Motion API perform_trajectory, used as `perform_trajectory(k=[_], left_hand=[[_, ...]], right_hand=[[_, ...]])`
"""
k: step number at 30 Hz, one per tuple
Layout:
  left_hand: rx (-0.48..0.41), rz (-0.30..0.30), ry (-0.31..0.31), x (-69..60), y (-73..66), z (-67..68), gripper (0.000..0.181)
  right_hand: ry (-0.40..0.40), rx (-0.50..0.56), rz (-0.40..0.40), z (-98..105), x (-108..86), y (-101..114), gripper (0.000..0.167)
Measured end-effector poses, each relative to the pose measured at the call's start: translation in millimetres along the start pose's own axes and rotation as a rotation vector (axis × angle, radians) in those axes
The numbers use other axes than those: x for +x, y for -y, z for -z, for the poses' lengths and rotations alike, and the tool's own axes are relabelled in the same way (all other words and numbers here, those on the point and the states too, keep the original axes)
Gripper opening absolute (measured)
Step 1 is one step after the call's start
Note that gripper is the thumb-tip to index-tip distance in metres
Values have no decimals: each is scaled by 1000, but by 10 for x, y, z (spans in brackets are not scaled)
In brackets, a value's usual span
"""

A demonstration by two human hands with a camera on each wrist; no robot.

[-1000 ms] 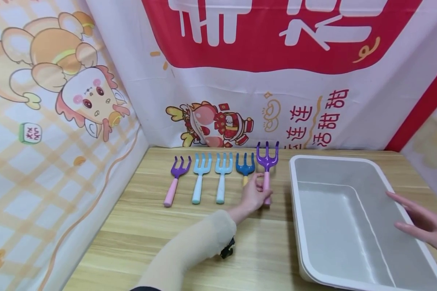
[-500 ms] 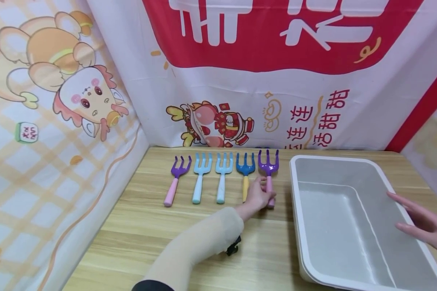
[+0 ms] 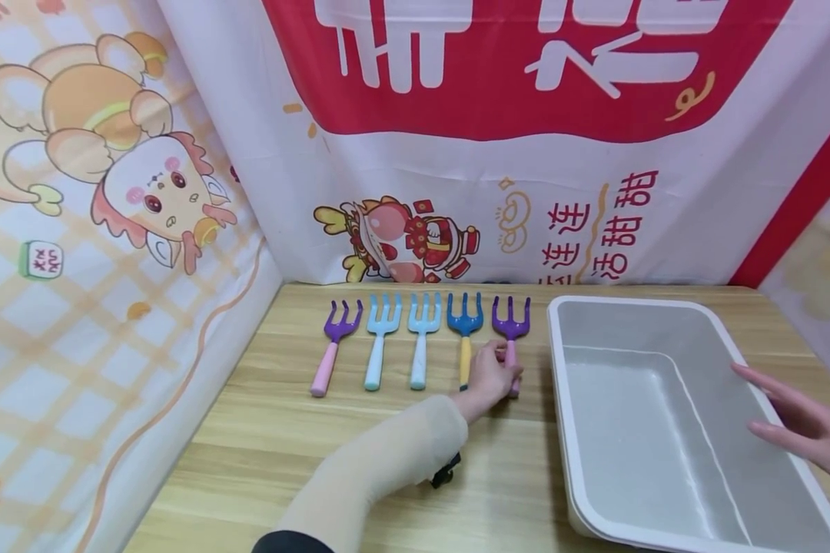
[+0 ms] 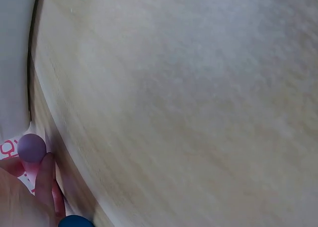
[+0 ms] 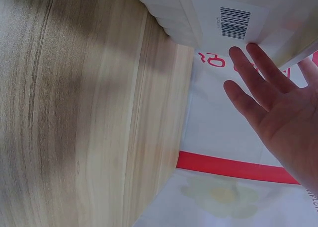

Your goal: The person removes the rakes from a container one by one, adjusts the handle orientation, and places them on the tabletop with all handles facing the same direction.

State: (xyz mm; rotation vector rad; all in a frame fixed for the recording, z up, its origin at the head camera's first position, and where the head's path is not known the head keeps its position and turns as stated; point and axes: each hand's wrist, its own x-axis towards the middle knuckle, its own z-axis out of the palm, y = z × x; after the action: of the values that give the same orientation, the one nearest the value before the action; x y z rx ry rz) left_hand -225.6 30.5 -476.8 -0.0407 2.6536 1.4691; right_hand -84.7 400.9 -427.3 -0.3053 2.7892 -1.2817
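Note:
My left hand [image 3: 493, 376] pinches the pink handle of a purple hand fork [image 3: 510, 326] at the right end of a row. In the left wrist view the fingers are around the handle's rounded end [image 4: 32, 147]. Left of it lie a blue fork with a yellow handle [image 3: 465, 322], two light blue forks [image 3: 424, 326] and another purple fork with a pink handle [image 3: 328, 361]. At the right, my right hand [image 3: 809, 426] is at the long side of a grey bin [image 3: 560, 399]. Its fingers are straight near the bin's outer wall in the right wrist view.
The bin stands on the wood-grain table [image 3: 249, 461], just right of the row. A printed cloth [image 3: 415, 177] hangs behind the table, and patterned cloth [image 3: 111, 322] covers the left side. A barcode label [image 5: 234, 23] is on the bin's outer wall.
My left hand has brought the purple fork down and slightly toward me, and its tines now line up with the row. The right hand has stayed at the bin.

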Motion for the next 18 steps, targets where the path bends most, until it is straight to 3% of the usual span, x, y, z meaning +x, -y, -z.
perform_trajectory(k=[4, 15, 18], left_hand=[[-6, -16, -4, -5, 12, -14, 51], [90, -75, -10, -18, 40, -30, 43], [93, -78, -8, -19, 27, -29, 43]], right_hand=[[1, 11, 14, 5, 3, -6, 77], [-15, 60, 128, 4, 4, -37, 76], [-13, 72, 118, 11, 10, -30, 77]])
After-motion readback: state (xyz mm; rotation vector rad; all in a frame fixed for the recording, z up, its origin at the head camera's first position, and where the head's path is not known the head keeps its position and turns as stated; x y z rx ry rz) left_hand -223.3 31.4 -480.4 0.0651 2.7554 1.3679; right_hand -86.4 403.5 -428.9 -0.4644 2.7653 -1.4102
